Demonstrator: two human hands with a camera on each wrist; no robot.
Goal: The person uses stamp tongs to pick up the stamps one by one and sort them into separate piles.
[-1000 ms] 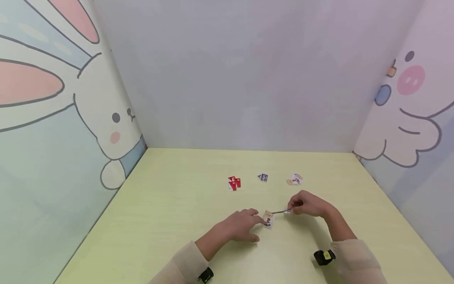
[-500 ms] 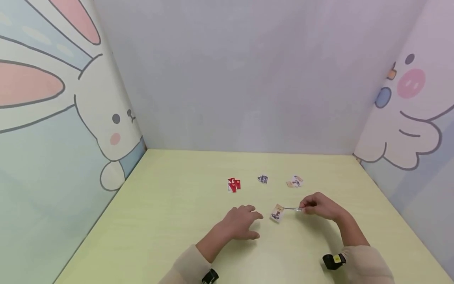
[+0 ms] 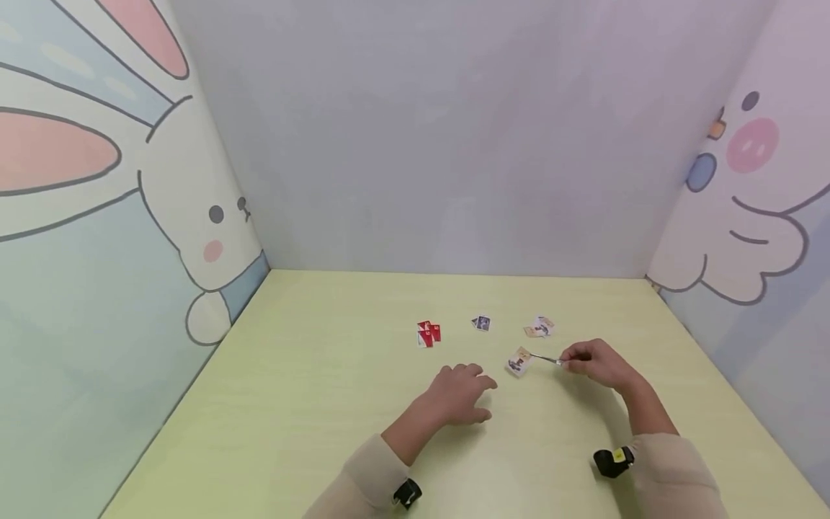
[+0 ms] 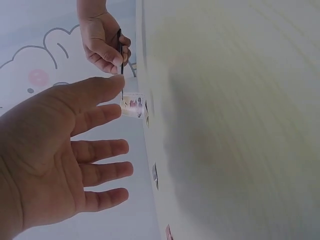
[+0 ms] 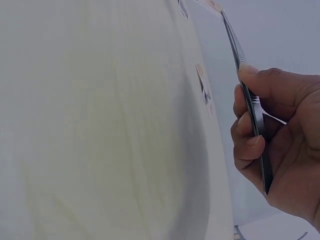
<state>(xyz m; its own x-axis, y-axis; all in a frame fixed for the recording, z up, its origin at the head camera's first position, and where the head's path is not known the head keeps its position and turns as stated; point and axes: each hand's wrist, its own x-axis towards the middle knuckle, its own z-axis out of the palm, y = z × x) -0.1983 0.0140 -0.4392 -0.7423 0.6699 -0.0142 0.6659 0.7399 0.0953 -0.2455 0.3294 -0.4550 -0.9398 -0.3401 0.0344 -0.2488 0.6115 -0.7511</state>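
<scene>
My right hand (image 3: 598,362) holds metal tweezers (image 5: 254,107), thumb and fingers curled round them. The tweezer tips pinch the corner of a small white-and-orange picture card (image 3: 519,362), which hangs above the table in front of the hand. To the left, my left hand (image 3: 459,395) hovers over the table with fingers spread and nothing in them, as the left wrist view also shows. Beyond the held card lies a pile of similar orange-and-white cards (image 3: 540,326). In the right wrist view only an edge of the held card shows at the top.
Red cards (image 3: 429,334) lie overlapped on the pale yellow table (image 3: 324,360). Between them and the orange-and-white pile is a small stack of dark cards (image 3: 482,323). A grey wall (image 3: 454,144) closes the back, and walls with cartoon animals stand on both sides.
The tweezers have lifted the card from beside my left fingertips and carried it right and away from me. My left hand has let it go and shifted slightly right and forward.
</scene>
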